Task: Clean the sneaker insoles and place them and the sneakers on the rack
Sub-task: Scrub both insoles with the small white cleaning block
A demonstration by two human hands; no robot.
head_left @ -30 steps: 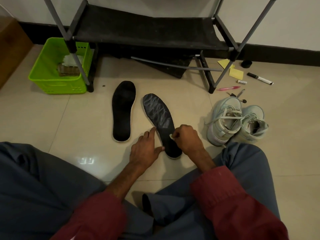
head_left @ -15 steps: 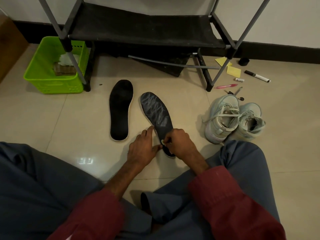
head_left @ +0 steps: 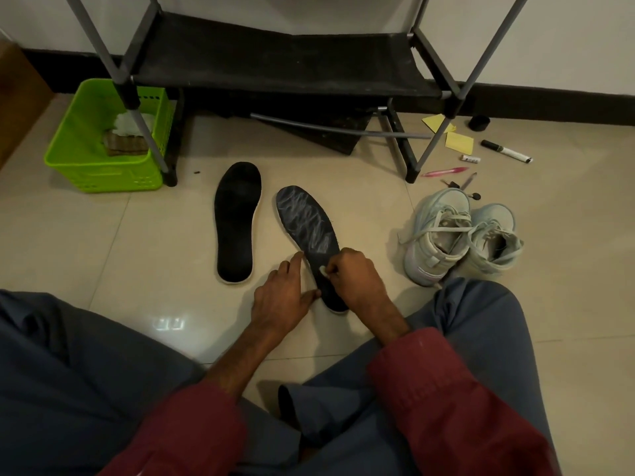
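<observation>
Centrally, the streaked insole (head_left: 305, 221) lies on the floor (head_left: 103, 252); right hand (head_left: 357, 273) pinches a white wad (head_left: 323, 270) against it; left hand (head_left: 281, 297), fingers straight, touches its edge; second insole (head_left: 237, 221) just left; sneakers (head_left: 460, 235) at right; rack (head_left: 275, 60) across the top.

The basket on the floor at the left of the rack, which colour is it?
The basket is bright green; the head view shows it.

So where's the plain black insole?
The black insole lies on the floor, mid-left in the head view, left of the streaked insole, in front of the rack.
</observation>
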